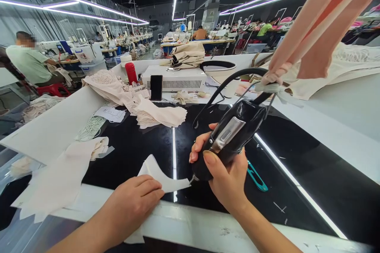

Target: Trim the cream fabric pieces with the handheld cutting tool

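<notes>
from here i judge it is trimming: my right fingers (pixel 200 142) grip the black tool (pixel 230 134) beside the white piece (pixel 168 184) on the black surface (pixel 142 142), left fingers (pixel 152 196) press this piece, pinching unclear, so next needs steady guiding.

Our left grip (pixel 135 197) and right grip (pixel 228 176) were bare human hands with rounded fingertips (pixel 157 185); our wrists (pixel 241 204) and visible forearms (pixel 93 227) were bare as well.

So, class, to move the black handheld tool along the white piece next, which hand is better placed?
Probably the right hand: it grips the black handheld tool, whose tip is beside the white piece, while the left hand rests on that piece.
</notes>
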The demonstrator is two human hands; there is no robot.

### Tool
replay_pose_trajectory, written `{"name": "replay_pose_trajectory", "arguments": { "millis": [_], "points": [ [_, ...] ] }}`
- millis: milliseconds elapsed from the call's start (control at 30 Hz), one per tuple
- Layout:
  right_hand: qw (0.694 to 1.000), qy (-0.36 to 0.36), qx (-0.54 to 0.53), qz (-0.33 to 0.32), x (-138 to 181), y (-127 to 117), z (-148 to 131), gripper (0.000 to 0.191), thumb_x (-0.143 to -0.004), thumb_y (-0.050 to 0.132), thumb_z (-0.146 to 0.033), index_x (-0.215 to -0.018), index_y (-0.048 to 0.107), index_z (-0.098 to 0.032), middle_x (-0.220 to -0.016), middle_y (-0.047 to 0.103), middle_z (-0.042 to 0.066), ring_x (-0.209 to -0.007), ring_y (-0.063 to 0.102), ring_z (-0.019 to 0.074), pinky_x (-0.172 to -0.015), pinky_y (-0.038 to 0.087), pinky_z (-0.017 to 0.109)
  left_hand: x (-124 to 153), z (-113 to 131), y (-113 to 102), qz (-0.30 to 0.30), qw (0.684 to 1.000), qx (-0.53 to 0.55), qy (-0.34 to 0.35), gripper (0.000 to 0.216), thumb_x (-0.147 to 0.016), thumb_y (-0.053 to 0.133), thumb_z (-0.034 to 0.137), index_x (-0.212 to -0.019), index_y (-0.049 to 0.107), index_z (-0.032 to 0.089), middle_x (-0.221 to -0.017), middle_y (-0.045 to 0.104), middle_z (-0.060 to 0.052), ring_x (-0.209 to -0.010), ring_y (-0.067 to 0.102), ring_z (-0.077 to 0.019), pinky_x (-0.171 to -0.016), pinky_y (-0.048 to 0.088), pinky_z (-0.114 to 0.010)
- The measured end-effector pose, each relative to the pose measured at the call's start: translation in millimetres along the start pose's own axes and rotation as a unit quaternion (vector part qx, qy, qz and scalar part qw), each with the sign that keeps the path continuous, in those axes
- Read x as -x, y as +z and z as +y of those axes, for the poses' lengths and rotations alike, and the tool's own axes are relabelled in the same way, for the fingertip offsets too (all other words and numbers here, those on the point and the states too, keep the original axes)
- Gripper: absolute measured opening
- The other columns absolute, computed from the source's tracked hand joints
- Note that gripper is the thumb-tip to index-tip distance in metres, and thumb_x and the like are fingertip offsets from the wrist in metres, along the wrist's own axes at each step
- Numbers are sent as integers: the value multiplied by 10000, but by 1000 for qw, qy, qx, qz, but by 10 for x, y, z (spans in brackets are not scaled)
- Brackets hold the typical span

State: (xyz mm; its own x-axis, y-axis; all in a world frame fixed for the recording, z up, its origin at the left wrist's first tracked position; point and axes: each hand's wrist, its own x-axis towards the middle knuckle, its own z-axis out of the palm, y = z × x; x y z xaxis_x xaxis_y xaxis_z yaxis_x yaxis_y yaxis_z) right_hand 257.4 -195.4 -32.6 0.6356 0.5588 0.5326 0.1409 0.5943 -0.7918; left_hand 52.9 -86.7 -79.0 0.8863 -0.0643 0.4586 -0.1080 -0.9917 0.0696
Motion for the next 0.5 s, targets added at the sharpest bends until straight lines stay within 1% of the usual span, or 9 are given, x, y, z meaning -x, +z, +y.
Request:
{"name": "replay_pose_trajectory", "arguments": {
  "millis": [67, 167, 300, 400, 500],
  "points": [
    [1000, 0, 4, 0, -8, -3, 2, 286, -858, 788, -361, -1018, 566, -276, -782, 662, -48, -567, 615, 125, -538, 548, 278, -50, 20, -12, -7, 1000, 3, -2, 247, -1090, 413, 126, -1119, 658, 131, -1019, 737, -75, -930, 726, -196, -841, 640, -327],
    [1000, -1, 7, -1, -11, -5, 2, 288, -854, 785, -358, -1016, 562, -274, -780, 663, -50, -562, 612, 126, -532, 544, 279, -182, 20, -15, -8, 1000, 6, -2, 236, -1075, 418, 94, -1106, 650, 125, -1004, 725, -77, -932, 713, -199, -866, 639, -354],
    [1000, 2, 14, 5, -13, -4, -3, 284, -854, 774, -347, -1026, 560, -274, -781, 660, -50, -561, 618, 130, -539, 551, 287, -382, 11, 51, -11, 999, 38, 34, 244, -1065, 404, 64, -1132, 635, 109, -1038, 715, -87, -972, 690, -183, -911, 620, -334],
    [1000, 5, 15, 7, -17, -1, -7, 302, -851, 778, -365, -1033, 556, -272, -775, 658, -49, -558, 613, 131, -535, 550, 288, -449, 2, 149, -31, 997, 57, 34, 227, -1055, 430, 63, -1115, 641, 124, -995, 696, -69, -918, 675, -179, -838, 617, -309],
    [1000, 3, 10, 1, -22, 0, -8, 335, -844, 792, -389, -1041, 547, -274, -770, 659, -48, -553, 609, 131, -525, 550, 288, -419, -17, 214, -52, 997, 49, 20, 208, -1051, 457, 77, -1101, 650, 139, -952, 674, -55, -860, 655, -181, -764, 603, -298]
  ]
}}
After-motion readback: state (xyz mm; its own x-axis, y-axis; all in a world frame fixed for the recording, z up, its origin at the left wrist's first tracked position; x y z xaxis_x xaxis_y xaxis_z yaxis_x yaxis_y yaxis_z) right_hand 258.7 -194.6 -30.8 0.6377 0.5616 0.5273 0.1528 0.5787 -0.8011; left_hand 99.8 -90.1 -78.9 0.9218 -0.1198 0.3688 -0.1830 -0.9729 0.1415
